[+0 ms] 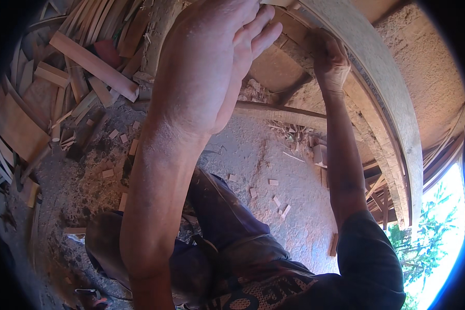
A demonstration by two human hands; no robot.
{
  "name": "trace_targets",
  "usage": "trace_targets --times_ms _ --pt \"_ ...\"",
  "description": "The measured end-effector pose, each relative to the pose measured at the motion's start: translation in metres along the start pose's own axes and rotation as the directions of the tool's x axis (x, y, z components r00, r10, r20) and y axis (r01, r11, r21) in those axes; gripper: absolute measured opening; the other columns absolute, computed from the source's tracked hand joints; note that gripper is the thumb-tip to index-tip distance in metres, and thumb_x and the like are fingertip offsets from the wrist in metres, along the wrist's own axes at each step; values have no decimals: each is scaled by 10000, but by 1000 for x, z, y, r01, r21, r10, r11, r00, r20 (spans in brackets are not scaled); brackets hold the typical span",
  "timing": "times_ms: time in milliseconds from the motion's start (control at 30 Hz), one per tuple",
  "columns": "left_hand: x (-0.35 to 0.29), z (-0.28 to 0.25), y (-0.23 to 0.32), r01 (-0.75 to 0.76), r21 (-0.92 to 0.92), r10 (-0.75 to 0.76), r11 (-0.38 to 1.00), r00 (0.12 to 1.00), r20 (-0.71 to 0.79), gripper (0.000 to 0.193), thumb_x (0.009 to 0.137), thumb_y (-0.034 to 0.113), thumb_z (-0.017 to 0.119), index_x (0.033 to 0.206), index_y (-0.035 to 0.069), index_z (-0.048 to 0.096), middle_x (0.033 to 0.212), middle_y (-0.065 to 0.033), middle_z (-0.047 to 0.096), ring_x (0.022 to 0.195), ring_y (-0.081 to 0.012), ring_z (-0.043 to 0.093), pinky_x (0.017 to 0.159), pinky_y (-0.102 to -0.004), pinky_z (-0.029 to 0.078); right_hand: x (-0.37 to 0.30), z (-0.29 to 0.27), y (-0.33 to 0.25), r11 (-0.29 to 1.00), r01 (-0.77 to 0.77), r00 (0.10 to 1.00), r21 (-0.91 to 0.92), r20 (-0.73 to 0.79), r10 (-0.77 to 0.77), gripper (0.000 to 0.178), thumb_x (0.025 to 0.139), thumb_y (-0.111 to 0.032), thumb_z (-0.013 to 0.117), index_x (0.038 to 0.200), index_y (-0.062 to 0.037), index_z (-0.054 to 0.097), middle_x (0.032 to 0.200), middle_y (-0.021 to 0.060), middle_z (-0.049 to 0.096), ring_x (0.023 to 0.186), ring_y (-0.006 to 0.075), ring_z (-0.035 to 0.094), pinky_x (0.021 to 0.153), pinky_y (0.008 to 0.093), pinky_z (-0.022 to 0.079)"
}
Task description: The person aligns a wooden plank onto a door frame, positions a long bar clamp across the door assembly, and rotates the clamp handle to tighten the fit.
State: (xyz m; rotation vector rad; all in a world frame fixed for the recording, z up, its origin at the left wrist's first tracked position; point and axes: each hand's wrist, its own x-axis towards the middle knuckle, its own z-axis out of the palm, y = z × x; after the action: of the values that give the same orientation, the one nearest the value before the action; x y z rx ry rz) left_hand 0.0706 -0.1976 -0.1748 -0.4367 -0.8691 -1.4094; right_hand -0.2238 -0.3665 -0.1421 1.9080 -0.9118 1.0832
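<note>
My left hand (217,57) reaches up over the workbench to the top edge of the picture. Its two outer fingers show, loosely bent, while the thumb and fingertips lie out of view; what they hold, if anything, is hidden. Farther right, my right hand (333,62) is closed beside the inner side of the pale wooden bench edge (382,67), which bows in the picture. Shadow covers its fingers, so whatever is in them cannot be made out. Below the hands runs a lower wooden rail (289,114) of the bench.
Wood strips and offcuts, among them a long reddish board (95,66), are heaped at the left. Small wooden blocks (273,182) lie scattered on the dusty floor (243,150). My bent legs (227,206) are below my arms. Green foliage (429,243) shows at the lower right.
</note>
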Motion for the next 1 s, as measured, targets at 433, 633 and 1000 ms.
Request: trace_targets --times_ms 433,633,1000 --pt "0 4 -12 -102 283 90 954 994 54 864 967 509 560 1517 -32 170 1544 -283 172 1461 -363 168 1216 -469 114 22 1 3 993 110 990 -38 97 -106 240 871 -27 632 1091 -116 671 964 117 713 902 301 692 780 367 532" --pt "4 4 -4 -36 66 33 997 999 40 871 972 492 561 1513 -47 142 1535 -312 147 1460 -381 159 1214 -478 123 30 3 10 992 69 989 106 119 -82 180 893 -95 673 1070 -100 707 905 123 713 861 288 696 775 349 536" --pt "1 -1 -12 -135 244 109 960 987 120 934 956 481 591 1500 -80 78 1529 -341 80 1470 -424 101 1221 -491 106 51 22 1 983 184 969 20 165 -185 222 910 -200 663 1119 -154 720 1044 124 713 952 339 679 805 428 532"
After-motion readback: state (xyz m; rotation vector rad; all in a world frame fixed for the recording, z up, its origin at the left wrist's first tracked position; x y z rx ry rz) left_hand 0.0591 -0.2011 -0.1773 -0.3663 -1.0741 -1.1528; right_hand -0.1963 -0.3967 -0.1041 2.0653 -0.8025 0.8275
